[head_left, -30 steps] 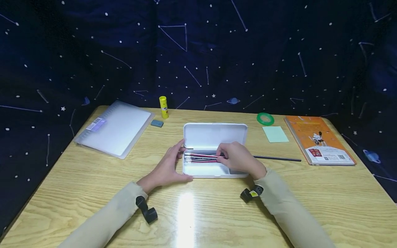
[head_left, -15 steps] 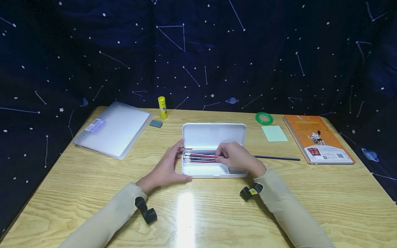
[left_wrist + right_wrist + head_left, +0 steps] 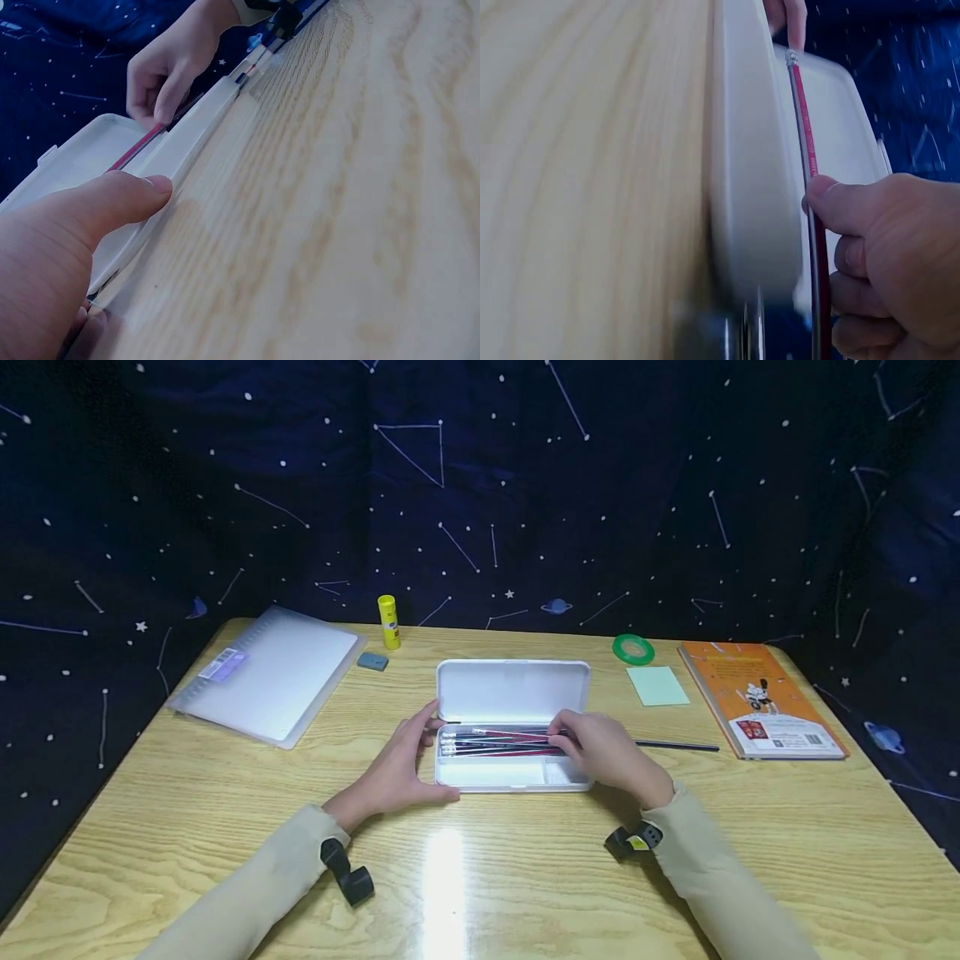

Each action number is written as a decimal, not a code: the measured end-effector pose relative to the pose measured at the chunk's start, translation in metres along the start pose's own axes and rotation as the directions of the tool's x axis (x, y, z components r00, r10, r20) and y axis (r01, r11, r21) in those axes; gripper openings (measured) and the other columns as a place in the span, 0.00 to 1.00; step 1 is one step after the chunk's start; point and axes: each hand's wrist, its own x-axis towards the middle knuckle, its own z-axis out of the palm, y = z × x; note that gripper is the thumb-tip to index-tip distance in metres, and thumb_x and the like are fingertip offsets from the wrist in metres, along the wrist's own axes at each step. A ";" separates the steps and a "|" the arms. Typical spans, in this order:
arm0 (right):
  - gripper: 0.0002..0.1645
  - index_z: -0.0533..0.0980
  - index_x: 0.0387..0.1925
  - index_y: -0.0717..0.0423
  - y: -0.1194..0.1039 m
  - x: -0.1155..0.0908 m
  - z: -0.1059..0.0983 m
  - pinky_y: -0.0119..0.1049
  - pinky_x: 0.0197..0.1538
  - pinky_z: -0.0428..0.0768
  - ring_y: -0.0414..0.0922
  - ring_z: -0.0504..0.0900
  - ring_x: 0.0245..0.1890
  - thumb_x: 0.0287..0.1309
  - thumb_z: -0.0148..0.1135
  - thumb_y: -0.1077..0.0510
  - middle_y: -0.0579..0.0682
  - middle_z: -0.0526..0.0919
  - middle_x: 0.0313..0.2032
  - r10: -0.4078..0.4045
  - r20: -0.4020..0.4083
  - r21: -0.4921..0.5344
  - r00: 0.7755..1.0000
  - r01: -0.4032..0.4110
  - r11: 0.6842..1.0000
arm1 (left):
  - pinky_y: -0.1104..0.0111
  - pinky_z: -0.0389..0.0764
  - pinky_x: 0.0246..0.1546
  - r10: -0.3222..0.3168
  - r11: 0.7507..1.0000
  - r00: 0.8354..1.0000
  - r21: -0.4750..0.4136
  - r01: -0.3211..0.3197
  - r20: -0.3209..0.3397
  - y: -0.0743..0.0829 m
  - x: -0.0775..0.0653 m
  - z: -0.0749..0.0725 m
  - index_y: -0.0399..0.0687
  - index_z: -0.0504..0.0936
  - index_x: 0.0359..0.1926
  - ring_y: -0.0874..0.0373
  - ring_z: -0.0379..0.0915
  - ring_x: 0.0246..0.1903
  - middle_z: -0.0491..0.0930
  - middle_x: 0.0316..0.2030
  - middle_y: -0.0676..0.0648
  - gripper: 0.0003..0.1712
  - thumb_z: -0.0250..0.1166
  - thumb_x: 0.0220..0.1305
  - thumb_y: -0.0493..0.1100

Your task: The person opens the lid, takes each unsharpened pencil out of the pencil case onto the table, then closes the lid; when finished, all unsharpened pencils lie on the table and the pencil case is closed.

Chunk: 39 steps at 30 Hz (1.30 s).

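Note:
A white pencil case (image 3: 495, 774) lies with its lid raised, several pencils (image 3: 465, 749) with metal-banded ends in its long compartment. My left hand (image 3: 401, 768) holds the case's left end, thumb along the front edge and fingers round the back corner. Over the right part of the case, my right hand (image 3: 603, 752) pinches a red and dark-striped pencil (image 3: 804, 124) between thumb and fingers. In the right wrist view this pencil slants above the case, its banded end pointing towards the left hand. The left wrist view shows the left thumb (image 3: 139, 196) on the case's rim.
A thin dark rod (image 3: 678, 746) sticks out right of the case. Behind stand a yellow glue stick (image 3: 388, 622) and a grey-blue eraser (image 3: 372, 662). A clear folder (image 3: 273, 677) lies left; green tape (image 3: 633, 649), sticky notes (image 3: 657, 686) and an orange book (image 3: 761, 693) lie right.
My right hand has moved right, drawing the red pencil along; its banded end has slid right from the other pencils' ends. My left hand stays at the case, and the view has shifted slightly.

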 end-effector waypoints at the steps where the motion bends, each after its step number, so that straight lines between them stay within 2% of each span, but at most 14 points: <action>1: 0.04 0.78 0.36 0.55 0.006 -0.004 -0.002 0.30 0.25 0.63 0.38 0.65 0.20 0.63 0.61 0.58 0.42 0.71 0.19 0.000 -0.020 -0.004 1.000 -0.001 1.000 | 0.63 0.71 0.53 0.004 1.000 1.000 0.001 -0.004 -0.001 0.000 0.000 0.000 0.46 0.44 0.76 0.57 0.64 0.50 0.68 0.62 0.47 0.72 0.81 0.37 0.53; 5: 0.04 0.79 0.36 0.56 0.033 -0.023 -0.010 0.30 0.22 0.61 0.37 0.61 0.17 0.62 0.62 0.59 0.42 0.66 0.16 0.009 -0.095 -0.016 0.995 -0.010 1.000 | 0.63 0.71 0.53 0.009 1.000 1.000 -0.002 -0.009 -0.001 0.000 0.000 0.000 0.45 0.45 0.76 0.57 0.64 0.50 0.68 0.62 0.47 0.72 0.81 0.36 0.53; 10: 0.04 0.80 0.34 0.55 0.064 -0.046 -0.022 0.31 0.22 0.59 0.38 0.60 0.16 0.61 0.62 0.59 0.41 0.64 0.14 0.071 -0.145 -0.064 0.987 -0.081 0.995 | 0.62 0.71 0.54 -0.010 1.000 1.000 -0.006 0.010 0.003 0.000 -0.001 -0.001 0.46 0.44 0.76 0.57 0.64 0.51 0.68 0.61 0.48 0.72 0.81 0.36 0.53; 15: 0.04 0.80 0.34 0.56 0.087 -0.063 -0.033 0.31 0.21 0.58 0.38 0.60 0.15 0.62 0.62 0.59 0.42 0.64 0.14 0.120 -0.153 -0.099 0.981 -0.136 0.986 | 0.61 0.71 0.55 -0.028 1.000 1.000 -0.012 0.028 0.006 0.000 -0.001 -0.002 0.47 0.44 0.76 0.57 0.64 0.51 0.68 0.61 0.48 0.72 0.81 0.36 0.52; 20: 0.03 0.79 0.33 0.56 0.103 -0.075 -0.039 0.30 0.21 0.58 0.37 0.59 0.16 0.61 0.62 0.60 0.41 0.65 0.15 0.128 -0.133 -0.085 0.983 -0.140 0.986 | 0.61 0.70 0.56 -0.027 1.000 1.000 -0.013 0.027 0.012 0.001 0.000 -0.001 0.47 0.44 0.76 0.56 0.63 0.51 0.67 0.62 0.48 0.72 0.81 0.37 0.53; 25: 0.03 0.79 0.32 0.56 0.112 -0.079 -0.037 0.30 0.22 0.59 0.35 0.60 0.18 0.56 0.66 0.61 0.41 0.68 0.16 0.095 -0.135 -0.051 0.986 -0.102 0.993 | 0.62 0.70 0.55 -0.029 1.000 0.999 -0.008 0.029 0.017 0.001 0.000 0.000 0.48 0.44 0.76 0.57 0.63 0.51 0.67 0.61 0.49 0.72 0.81 0.36 0.54; 31: 0.12 0.75 0.36 0.58 0.115 -0.075 -0.031 0.29 0.22 0.61 0.34 0.61 0.18 0.49 0.69 0.67 0.42 0.67 0.18 0.068 -0.181 -0.030 0.981 -0.075 0.997 | 0.62 0.71 0.54 -0.021 1.000 1.000 -0.003 0.021 0.015 0.000 -0.001 0.001 0.48 0.44 0.76 0.58 0.63 0.51 0.68 0.61 0.50 0.72 0.81 0.36 0.54; 35: 0.14 0.79 0.43 0.59 0.114 -0.071 -0.033 0.30 0.23 0.61 0.37 0.62 0.19 0.52 0.67 0.66 0.43 0.68 0.18 0.092 -0.128 -0.030 0.988 -0.097 0.995 | 0.62 0.71 0.55 -0.018 1.000 1.000 0.000 0.018 0.012 0.000 -0.001 0.000 0.48 0.44 0.76 0.58 0.64 0.51 0.68 0.61 0.50 0.72 0.81 0.36 0.54; 39: 0.11 0.80 0.42 0.58 0.113 -0.065 -0.035 0.31 0.23 0.60 0.39 0.63 0.19 0.56 0.64 0.64 0.43 0.68 0.17 0.123 -0.072 -0.039 0.990 -0.126 0.991 | 0.62 0.71 0.54 -0.014 1.000 1.000 0.003 0.013 0.012 0.001 -0.001 0.001 0.48 0.45 0.76 0.57 0.64 0.51 0.68 0.61 0.49 0.72 0.81 0.35 0.54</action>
